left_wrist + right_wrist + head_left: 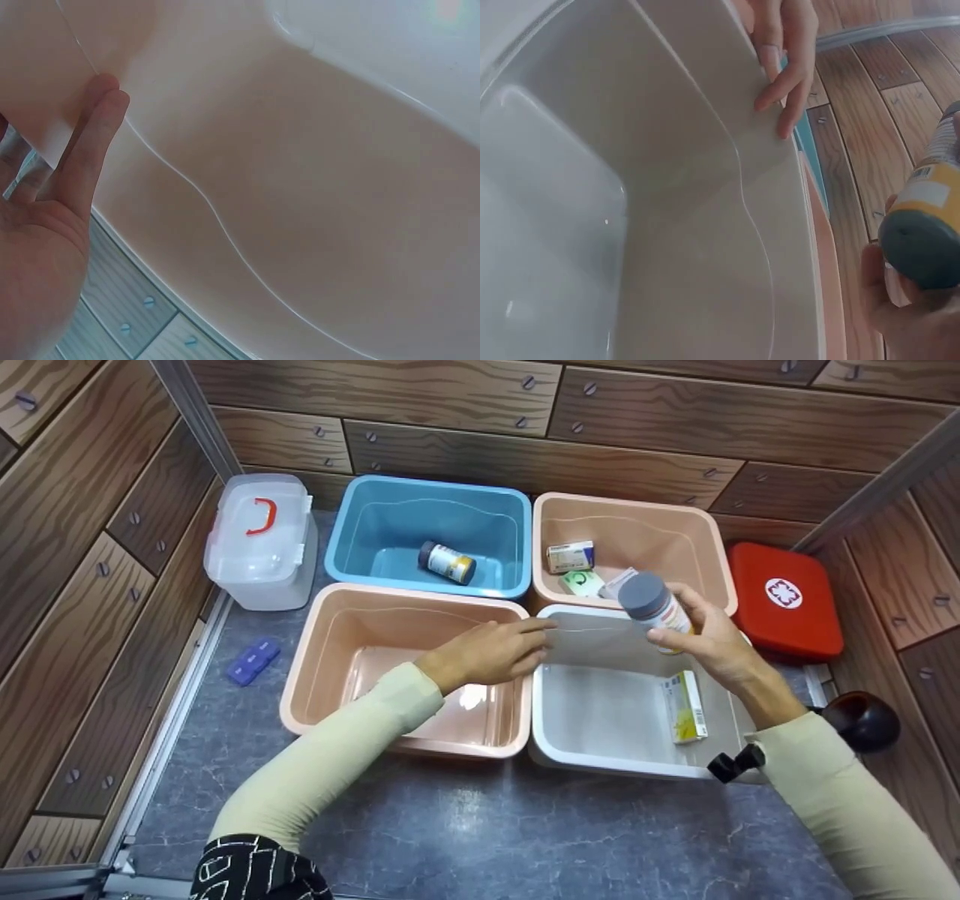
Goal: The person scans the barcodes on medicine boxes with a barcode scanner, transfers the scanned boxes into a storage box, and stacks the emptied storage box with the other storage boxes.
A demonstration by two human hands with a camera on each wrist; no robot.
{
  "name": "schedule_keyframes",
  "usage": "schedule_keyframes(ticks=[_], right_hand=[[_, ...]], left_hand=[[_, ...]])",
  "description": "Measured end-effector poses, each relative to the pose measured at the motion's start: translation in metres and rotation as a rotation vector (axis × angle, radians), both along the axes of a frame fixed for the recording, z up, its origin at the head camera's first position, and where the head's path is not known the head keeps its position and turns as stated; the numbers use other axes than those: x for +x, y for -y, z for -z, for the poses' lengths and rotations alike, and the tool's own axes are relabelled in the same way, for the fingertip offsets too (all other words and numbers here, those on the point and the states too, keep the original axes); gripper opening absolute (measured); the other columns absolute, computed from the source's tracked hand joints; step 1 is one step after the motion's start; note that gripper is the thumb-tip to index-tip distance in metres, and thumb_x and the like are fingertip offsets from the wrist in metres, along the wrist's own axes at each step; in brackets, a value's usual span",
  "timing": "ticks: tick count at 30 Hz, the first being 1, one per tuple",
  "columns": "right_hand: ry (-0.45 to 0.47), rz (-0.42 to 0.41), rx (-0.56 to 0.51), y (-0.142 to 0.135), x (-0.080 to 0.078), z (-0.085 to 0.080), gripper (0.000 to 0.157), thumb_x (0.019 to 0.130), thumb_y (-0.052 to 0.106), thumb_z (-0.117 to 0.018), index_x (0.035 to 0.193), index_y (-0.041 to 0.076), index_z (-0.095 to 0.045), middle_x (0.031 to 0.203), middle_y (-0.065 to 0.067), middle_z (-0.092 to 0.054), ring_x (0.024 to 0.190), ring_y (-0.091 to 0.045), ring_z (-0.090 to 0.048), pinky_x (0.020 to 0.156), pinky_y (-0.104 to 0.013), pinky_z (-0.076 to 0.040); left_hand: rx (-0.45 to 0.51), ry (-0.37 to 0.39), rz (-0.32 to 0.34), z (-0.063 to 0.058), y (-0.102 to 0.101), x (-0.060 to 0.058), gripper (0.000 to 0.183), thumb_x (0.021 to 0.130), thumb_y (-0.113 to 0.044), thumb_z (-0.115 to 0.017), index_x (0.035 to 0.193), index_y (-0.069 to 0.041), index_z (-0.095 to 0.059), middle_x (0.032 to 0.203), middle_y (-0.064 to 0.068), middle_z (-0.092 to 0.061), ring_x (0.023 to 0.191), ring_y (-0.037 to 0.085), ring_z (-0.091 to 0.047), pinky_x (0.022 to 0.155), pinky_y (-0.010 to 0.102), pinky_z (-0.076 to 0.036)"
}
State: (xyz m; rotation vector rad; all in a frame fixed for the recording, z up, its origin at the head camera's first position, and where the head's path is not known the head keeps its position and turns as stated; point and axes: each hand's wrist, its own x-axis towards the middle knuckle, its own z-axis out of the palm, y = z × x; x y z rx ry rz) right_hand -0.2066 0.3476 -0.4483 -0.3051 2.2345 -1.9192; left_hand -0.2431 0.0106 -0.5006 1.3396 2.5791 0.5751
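My right hand (720, 649) grips a pill bottle (667, 615) with a dark grey cap above the far side of the white bin (600, 712). In the right wrist view the bottle (928, 196) shows a yellow and white label. My left hand (502, 651) reaches over the right side of the front peach bin (337, 667), fingertips at the white bin's rim, fingers loosely extended and holding nothing. A yellow-green and white medicine box (684, 706) leans inside the white bin. Another pill bottle (447, 562) lies in the blue bin (360, 525).
Several small medicine boxes (570, 556) lie in the back peach bin (637, 514). A red first-aid case (787, 615) stands at right, a clear lidded box (262, 547) at left. Near it lies a purple pill organizer (253, 661). Wood-patterned walls (465, 397) enclose the table.
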Motion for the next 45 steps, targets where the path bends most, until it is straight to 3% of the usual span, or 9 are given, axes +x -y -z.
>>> schedule_keyframes(ticks=[3,8,15,26,32,37,45], right_hand=[[-0.098,-0.012,0.142,0.003,0.001,-0.005,0.065,0.091,-0.01,-0.076,0.149,0.015,-0.059,0.126,0.002,-0.07,0.104,-0.014,-0.066,0.084,-0.022,-0.059],[-0.22,-0.02,0.311,0.009,0.005,-0.012,0.073,0.085,-0.007,-0.086,0.152,0.002,-0.056,0.13,0.007,-0.068,0.114,-0.012,-0.066,0.097,-0.017,-0.054],[-0.294,0.0,0.469,0.006,0.008,-0.02,0.076,0.084,0.005,-0.093,0.15,0.006,-0.056,0.131,0.012,-0.066,0.121,-0.006,-0.063,0.106,-0.012,-0.044],[-0.367,-0.041,0.528,-0.01,0.017,-0.03,0.084,0.084,0.002,-0.093,0.155,0.009,-0.05,0.137,0.013,-0.066,0.116,-0.002,-0.066,0.103,-0.008,-0.048],[-0.292,0.002,0.557,-0.019,0.019,-0.031,0.076,0.089,0.009,-0.091,0.151,0.009,-0.047,0.135,0.007,-0.064,0.11,-0.005,-0.066,0.092,-0.008,-0.051],[-0.237,0.021,0.498,-0.027,0.02,-0.028,0.072,0.09,0.005,-0.089,0.145,0.004,-0.043,0.137,0.01,-0.066,0.11,-0.011,-0.066,0.088,-0.013,-0.058],[-0.283,0.088,0.529,-0.04,0.025,-0.031,0.07,0.086,0.002,-0.091,0.14,0.002,-0.046,0.129,0.015,-0.065,0.099,-0.011,-0.065,0.077,-0.014,-0.057]], left_hand=[[-0.004,-0.004,0.0,0.0,0.0,0.0,0.043,0.118,-0.032,-0.045,0.15,-0.01,-0.063,0.174,0.004,-0.043,0.13,0.028,-0.068,0.108,0.046,-0.059],[-0.005,-0.006,-0.001,0.001,0.0,-0.001,0.043,0.118,-0.032,-0.045,0.15,-0.01,-0.063,0.175,0.004,-0.042,0.132,0.027,-0.067,0.107,0.047,-0.059],[-0.008,-0.023,-0.005,0.0,-0.001,0.0,0.042,0.117,-0.032,-0.047,0.149,-0.011,-0.064,0.174,0.005,-0.044,0.128,0.031,-0.071,0.109,0.048,-0.059],[0.008,-0.011,0.003,0.001,0.0,-0.001,0.043,0.118,-0.032,-0.046,0.149,-0.009,-0.065,0.174,0.006,-0.044,0.129,0.03,-0.071,0.11,0.048,-0.058],[0.012,-0.012,-0.004,0.002,-0.001,0.0,0.043,0.117,-0.03,-0.046,0.15,-0.009,-0.064,0.174,0.005,-0.044,0.133,0.03,-0.069,0.111,0.048,-0.058],[0.003,-0.006,-0.004,0.001,-0.001,0.0,0.044,0.118,-0.033,-0.045,0.151,-0.01,-0.064,0.175,0.004,-0.043,0.132,0.028,-0.069,0.112,0.047,-0.057],[0.012,0.0,0.0,0.001,0.0,0.0,0.042,0.117,-0.031,-0.048,0.151,-0.011,-0.063,0.174,0.005,-0.044,0.139,0.028,-0.064,0.111,0.049,-0.058]])
